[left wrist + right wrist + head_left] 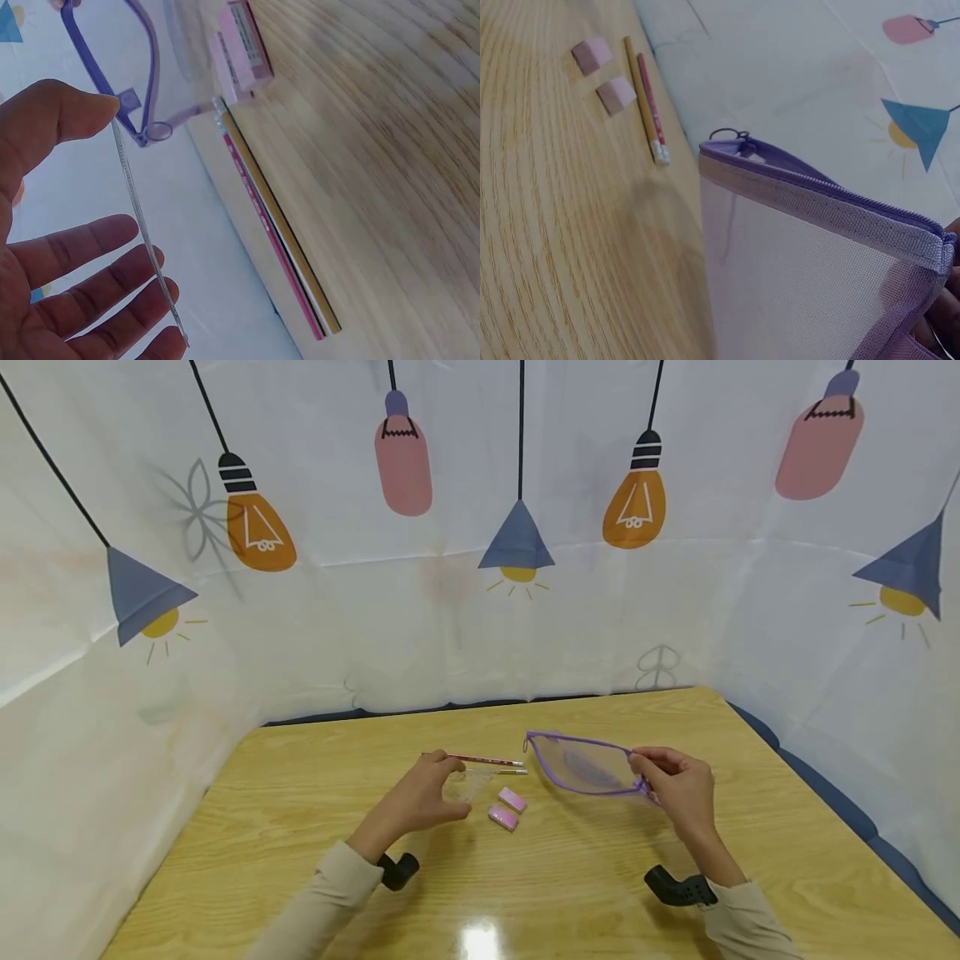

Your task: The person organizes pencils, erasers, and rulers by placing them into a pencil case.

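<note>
Between the thumb and fingertips of my left hand [422, 795] is a thin clear plastic set square [467, 787], seen nearly edge-on in the left wrist view. My right hand [686, 787] pinches one end of a purple mesh zip pouch [581, 764] and holds it over the table. In the right wrist view the pouch's zipper [840, 191] is undone and its mouth gapes, with a ring pull at the far end. Two pink erasers [513, 799] lie between the hands. Beyond the left hand lie a red pencil [483, 760] and a yellow pencil [512, 772], side by side.
The wood-grain table [480, 877] ends at the back against a hanging white cloth [450, 635] printed with lamps and bulbs. This cloth also lines both sides. A black camera mount [678, 887] sits on the right wrist and another mount [397, 870] on the left.
</note>
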`<state>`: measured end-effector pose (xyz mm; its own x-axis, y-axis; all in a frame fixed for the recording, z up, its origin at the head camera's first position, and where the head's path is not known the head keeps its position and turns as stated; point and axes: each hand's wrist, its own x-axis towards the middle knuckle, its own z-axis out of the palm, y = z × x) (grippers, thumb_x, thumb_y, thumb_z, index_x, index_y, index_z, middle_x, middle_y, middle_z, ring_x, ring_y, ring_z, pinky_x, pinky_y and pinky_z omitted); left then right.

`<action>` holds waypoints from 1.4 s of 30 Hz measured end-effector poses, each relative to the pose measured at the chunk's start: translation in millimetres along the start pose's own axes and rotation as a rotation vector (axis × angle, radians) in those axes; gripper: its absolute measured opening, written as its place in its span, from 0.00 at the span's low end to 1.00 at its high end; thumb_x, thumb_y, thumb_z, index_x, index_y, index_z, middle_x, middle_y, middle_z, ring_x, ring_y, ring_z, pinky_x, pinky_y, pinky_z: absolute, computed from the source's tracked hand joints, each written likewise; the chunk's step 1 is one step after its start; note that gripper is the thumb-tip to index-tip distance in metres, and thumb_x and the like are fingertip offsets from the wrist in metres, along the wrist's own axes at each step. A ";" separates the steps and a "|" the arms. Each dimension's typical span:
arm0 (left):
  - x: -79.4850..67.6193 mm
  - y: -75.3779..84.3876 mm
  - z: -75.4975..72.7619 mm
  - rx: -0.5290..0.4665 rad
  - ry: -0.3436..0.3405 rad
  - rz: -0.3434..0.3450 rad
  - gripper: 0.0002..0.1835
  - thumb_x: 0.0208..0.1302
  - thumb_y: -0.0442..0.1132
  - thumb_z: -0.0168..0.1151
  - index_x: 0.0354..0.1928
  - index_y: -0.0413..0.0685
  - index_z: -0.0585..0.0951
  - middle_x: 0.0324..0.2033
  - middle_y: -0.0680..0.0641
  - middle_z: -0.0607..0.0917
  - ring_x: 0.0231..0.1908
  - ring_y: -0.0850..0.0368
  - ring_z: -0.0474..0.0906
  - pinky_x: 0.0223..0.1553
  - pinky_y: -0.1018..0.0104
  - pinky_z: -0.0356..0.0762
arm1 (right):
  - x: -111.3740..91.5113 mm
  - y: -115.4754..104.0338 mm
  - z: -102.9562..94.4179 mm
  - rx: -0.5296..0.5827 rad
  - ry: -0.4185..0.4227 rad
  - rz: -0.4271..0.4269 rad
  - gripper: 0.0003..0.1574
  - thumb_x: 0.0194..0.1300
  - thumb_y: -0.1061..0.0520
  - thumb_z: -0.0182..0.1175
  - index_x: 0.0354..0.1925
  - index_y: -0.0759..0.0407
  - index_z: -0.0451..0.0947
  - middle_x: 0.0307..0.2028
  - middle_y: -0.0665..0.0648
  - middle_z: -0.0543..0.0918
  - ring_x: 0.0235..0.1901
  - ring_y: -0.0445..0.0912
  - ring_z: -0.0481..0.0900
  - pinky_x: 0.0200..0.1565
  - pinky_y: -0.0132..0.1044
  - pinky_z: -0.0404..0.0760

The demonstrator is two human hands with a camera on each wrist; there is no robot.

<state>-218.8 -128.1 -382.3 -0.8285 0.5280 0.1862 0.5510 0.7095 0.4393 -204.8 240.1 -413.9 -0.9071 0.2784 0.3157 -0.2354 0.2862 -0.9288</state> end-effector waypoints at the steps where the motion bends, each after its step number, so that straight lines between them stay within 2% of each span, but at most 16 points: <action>1: 0.3 1.7 0.4 -0.001 0.002 0.004 0.27 0.53 0.42 0.70 0.54 0.37 0.78 0.47 0.40 0.76 0.48 0.44 0.72 0.48 0.48 0.73 | 0.0 0.5 -0.1 -0.002 0.000 0.000 0.15 0.61 0.59 0.68 0.41 0.71 0.83 0.27 0.55 0.86 0.19 0.42 0.77 0.17 0.32 0.73; 20: 14.3 30.4 2.3 -0.006 0.012 0.102 0.26 0.55 0.44 0.71 0.53 0.38 0.79 0.46 0.43 0.77 0.48 0.48 0.72 0.48 0.52 0.74 | 1.0 -5.5 1.4 -0.003 0.015 -0.026 0.16 0.60 0.54 0.69 0.41 0.67 0.85 0.27 0.55 0.86 0.20 0.41 0.77 0.18 0.32 0.73; 32: 24.2 43.6 15.0 0.031 0.005 0.110 0.26 0.55 0.50 0.70 0.52 0.42 0.80 0.47 0.46 0.78 0.49 0.49 0.73 0.47 0.56 0.74 | -2.3 -2.4 2.1 -0.017 0.013 -0.022 0.16 0.60 0.55 0.70 0.40 0.67 0.85 0.28 0.54 0.86 0.20 0.41 0.77 0.19 0.32 0.74; 42: 34.3 53.1 23.3 0.054 0.011 0.141 0.23 0.56 0.47 0.68 0.51 0.42 0.81 0.48 0.45 0.78 0.50 0.48 0.73 0.50 0.56 0.74 | -1.0 -3.7 1.9 -0.020 0.020 -0.035 0.16 0.60 0.54 0.69 0.39 0.67 0.85 0.27 0.55 0.86 0.20 0.41 0.78 0.19 0.31 0.74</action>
<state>-215.6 -61.4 -373.0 -0.7432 0.6195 0.2525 0.6665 0.6529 0.3598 -203.6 237.0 -411.2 -0.8912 0.2860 0.3520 -0.2599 0.3141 -0.9131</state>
